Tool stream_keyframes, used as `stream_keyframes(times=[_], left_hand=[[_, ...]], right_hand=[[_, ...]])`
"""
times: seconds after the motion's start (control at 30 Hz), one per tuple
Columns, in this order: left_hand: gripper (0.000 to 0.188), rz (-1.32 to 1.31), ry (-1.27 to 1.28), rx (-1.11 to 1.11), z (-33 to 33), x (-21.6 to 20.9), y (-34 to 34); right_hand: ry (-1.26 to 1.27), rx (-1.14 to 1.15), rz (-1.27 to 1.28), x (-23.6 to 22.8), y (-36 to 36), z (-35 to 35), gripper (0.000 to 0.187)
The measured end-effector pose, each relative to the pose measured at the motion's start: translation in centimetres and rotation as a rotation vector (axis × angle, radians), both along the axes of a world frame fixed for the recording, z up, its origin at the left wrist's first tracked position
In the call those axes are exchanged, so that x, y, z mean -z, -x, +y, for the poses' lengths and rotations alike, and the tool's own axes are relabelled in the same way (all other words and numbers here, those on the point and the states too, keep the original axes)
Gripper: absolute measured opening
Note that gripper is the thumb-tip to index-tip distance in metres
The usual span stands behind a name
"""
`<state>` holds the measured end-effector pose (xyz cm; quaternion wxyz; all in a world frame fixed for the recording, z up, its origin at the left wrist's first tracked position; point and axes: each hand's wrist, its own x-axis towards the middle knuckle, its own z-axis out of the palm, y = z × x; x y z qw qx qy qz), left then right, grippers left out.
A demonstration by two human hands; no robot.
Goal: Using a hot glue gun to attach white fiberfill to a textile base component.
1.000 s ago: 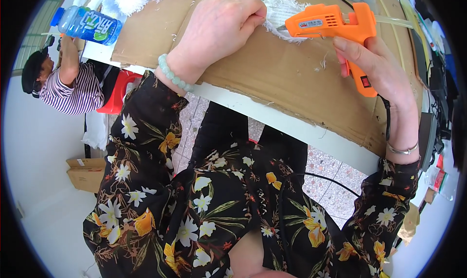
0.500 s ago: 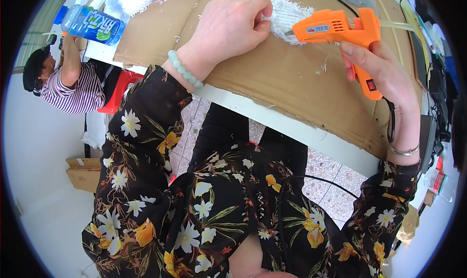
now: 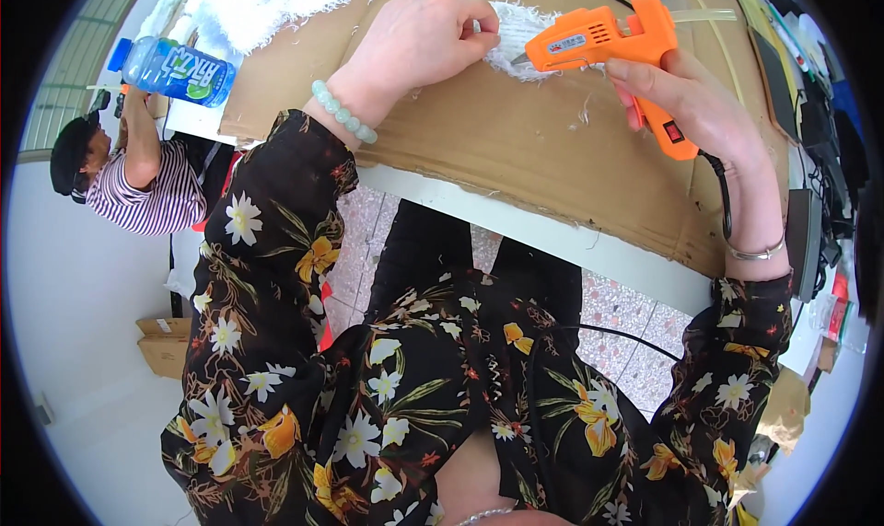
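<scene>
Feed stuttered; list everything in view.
Glue gun: 1, orange, upper right
Glue stick: 1, translucent, gun's rear
Cord: 1, black, from gun handle
Frayed cloth: 1, white, near gun
Fluffy scraps: count unclear, white, along top
Table: 1, white, centre
Cardboard sheet: 1, brown, on table
Bottle: 1, blue, upper left
Co-worker: 1, striped top, left
Box: 1, brown, left
Clutter: several, mixed colours, right edge
Sleeves: 2, black floral, forearms
Left hand: 1, green bracelet, beside cloth
Right hand: 1, silver bangle, around gun

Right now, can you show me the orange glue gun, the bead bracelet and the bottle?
Orange glue gun (image 3: 603, 42): head view, on the side of its body.
Bead bracelet (image 3: 343, 117): head view, on a pale green bead.
Bottle (image 3: 180, 69): head view, on its blue label.
</scene>
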<state>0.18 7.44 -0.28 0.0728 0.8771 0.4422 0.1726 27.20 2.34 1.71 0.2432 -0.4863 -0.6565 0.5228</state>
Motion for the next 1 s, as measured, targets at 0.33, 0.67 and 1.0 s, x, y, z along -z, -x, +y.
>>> stream_keyframes(times=[0.33,0.67,1.0], left_hand=[[0.015,-0.940,-0.064,-0.023,-0.4,-2.4,0.6],[0.019,-0.121,-0.419,0.159,-2.3,0.7,0.5],[0.021,-0.769,0.360,-0.003,-1.1,-2.7,0.0]], right_hand=[[0.021,-0.065,-0.018,-0.8,0.4,0.2,0.028],[-0.018,-0.014,-0.018,0.1,0.0,-0.1,0.037],[0.012,0.006,0.002,-0.1,-0.3,-0.1,0.037]])
